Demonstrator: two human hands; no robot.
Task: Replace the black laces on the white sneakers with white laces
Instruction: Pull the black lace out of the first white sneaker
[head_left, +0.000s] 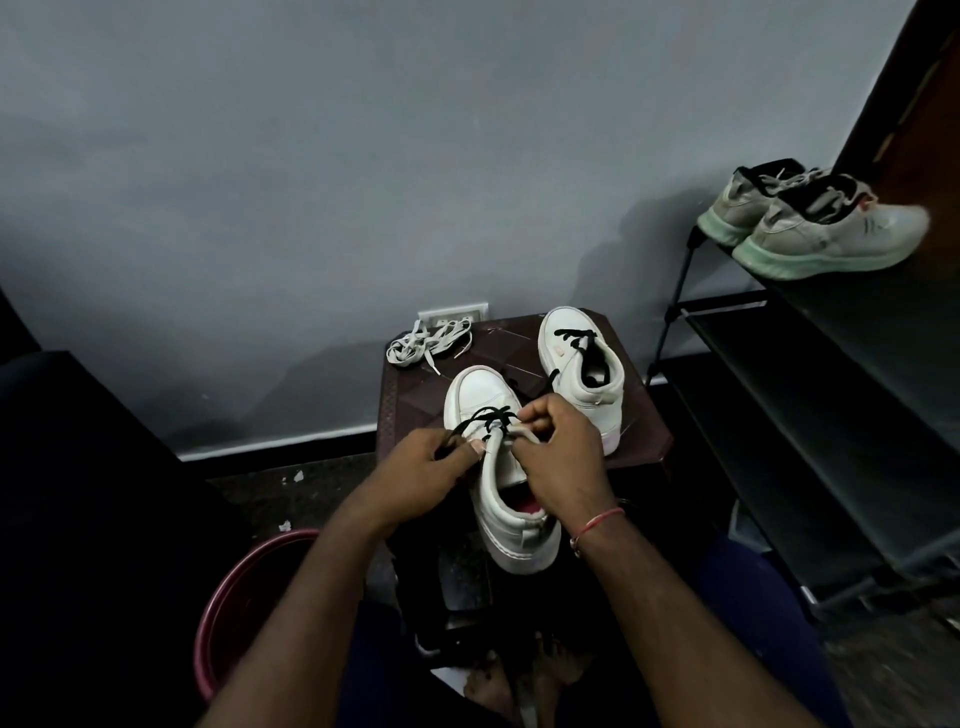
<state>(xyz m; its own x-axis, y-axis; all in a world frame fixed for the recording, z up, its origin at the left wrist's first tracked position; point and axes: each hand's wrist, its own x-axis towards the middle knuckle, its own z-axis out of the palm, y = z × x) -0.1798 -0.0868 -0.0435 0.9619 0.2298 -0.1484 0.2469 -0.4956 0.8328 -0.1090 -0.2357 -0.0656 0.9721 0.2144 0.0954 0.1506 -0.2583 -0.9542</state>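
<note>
Near sneaker (498, 499): white, pink lining. Far sneaker (597, 395): white, pink-tinged sole edge. Black laces (488, 414) on both. Spare laces (426, 344): white. Table (644, 441): dark brown, diamond-embossed. Tub (234, 587): maroon. Running shoes (831, 234): grey, mint-green soles. Shoe rack (831, 364): black. Wall (363, 156): grey. Wrist thread (597, 522): red.

Smooth white sneaker (501, 483), flat cloth laces (426, 343).

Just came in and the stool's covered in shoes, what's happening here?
A person is unlacing the nearer white sneaker on the dark brown plastic stool. The left hand pinches its black lace; the right hand grips the shoe at the eyelets. The farther white sneaker still has black laces, and the bundle of white laces lies untouched at the stool's far left corner.
</note>
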